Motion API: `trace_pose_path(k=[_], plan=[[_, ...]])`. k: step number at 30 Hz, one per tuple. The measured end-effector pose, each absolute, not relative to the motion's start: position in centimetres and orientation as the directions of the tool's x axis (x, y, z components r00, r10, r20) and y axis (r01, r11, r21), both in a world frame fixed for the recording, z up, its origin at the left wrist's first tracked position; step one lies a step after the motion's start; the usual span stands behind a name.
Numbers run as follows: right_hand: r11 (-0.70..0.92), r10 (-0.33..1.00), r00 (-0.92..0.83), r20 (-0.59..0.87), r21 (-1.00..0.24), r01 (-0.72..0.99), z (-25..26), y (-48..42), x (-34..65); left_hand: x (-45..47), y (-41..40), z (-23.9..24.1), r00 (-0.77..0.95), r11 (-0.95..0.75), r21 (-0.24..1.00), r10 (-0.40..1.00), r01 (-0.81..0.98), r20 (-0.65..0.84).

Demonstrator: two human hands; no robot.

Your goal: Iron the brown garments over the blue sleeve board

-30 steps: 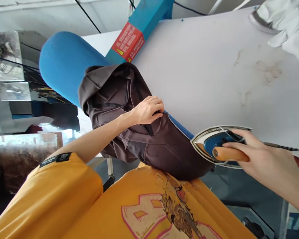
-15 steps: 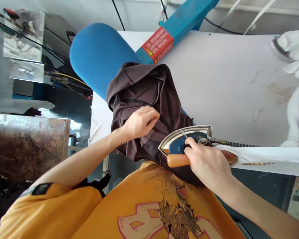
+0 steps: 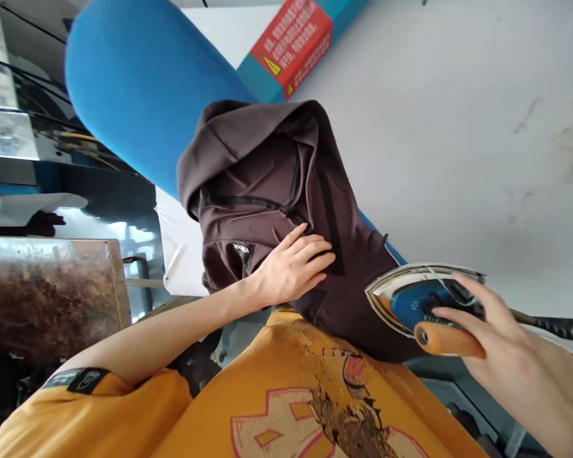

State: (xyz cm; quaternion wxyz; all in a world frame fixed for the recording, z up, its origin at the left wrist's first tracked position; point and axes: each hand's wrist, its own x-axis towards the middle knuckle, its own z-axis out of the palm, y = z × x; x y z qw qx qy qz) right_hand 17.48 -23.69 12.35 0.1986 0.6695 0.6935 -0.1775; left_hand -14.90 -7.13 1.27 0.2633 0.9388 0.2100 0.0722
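A dark brown garment (image 3: pixel 262 172) with black seam tape and a small label lies over the blue padded board (image 3: pixel 148 95). My left hand (image 3: pixel 289 267) rests on the garment with its fingers apart, pressing the cloth near a dark strip. To the right, my right hand (image 3: pixel 501 343) holds the iron (image 3: pixel 424 305) by its wooden handle, with two fingers stretched over the iron's blue top. The iron's pointed tip faces left, beside the garment's right part. Whether its sole touches the cloth cannot be made out.
Behind the board runs a teal arm with a red warning label (image 3: pixel 296 41). A white table surface (image 3: pixel 449 127) spreads to the right, with brownish stains. On the left are a worn brown panel (image 3: pixel 48 292) and a metal box (image 3: pixel 9 133) with cables.
My left hand has gone from curled above the garment to spread out on it. The iron in my right hand has moved right, away from my left hand. The view has shifted closer.
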Motion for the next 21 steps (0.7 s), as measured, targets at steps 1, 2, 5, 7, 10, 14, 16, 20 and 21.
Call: trace_pose_path(k=[1, 2, 5, 7, 10, 14, 16, 20, 21], plan=[[0.034, 0.859, -0.018, -0.512, 0.022, 0.999, 12.3, -23.7, 17.4, -14.7, -7.1, 1.2, 0.903, -0.771, 0.52, 0.43, 0.367, 0.001], [0.029, 0.859, -0.015, -0.511, 0.02, 0.999, 12.3, -23.8, 17.4, -14.4, -7.1, 1.2, 0.903, -0.769, 0.514, 0.429, 0.381, -0.027], [0.004, 0.861, -0.004, -0.509, 0.0, 1.0, 12.1, -23.9, 17.7, -14.1, -6.9, 1.3, 0.907, -0.768, 0.494, 0.404, 0.407, -0.119], [-0.015, 0.874, 0.001, -0.487, -0.027, 1.0, 12.1, -24.0, 18.0, -14.0, -6.8, 1.5, 0.903, -0.767, 0.48, 0.392, 0.427, -0.177], [-0.011, 0.904, -0.007, -0.428, -0.038, 0.999, 12.4, -23.8, 17.4, -13.8, -6.5, 1.5, 0.896, -0.763, 0.469, 0.381, 0.445, -0.23], [0.024, 0.925, -0.031, -0.379, -0.023, 0.999, 12.9, -22.1, 13.7, -14.2, -5.4, 1.7, 0.92, -0.713, 0.592, 0.361, 0.376, -0.151], [0.04, 0.942, -0.05, -0.332, -0.036, 0.999, 12.9, -20.6, 10.8, -15.3, -4.4, 2.4, 0.923, -0.62, 0.729, 0.382, 0.291, -0.044], [0.114, 0.963, -0.117, -0.244, -0.029, 0.993, 12.4, -16.8, 3.7, -19.3, -3.3, 5.1, 0.731, -0.423, 0.866, 0.674, 0.268, 0.103], [0.144, 0.954, -0.149, -0.258, -0.038, 0.989, 12.3, -15.8, 1.9, -20.4, -3.4, 5.8, 0.654, -0.394, 0.877, 0.745, 0.276, 0.128]])
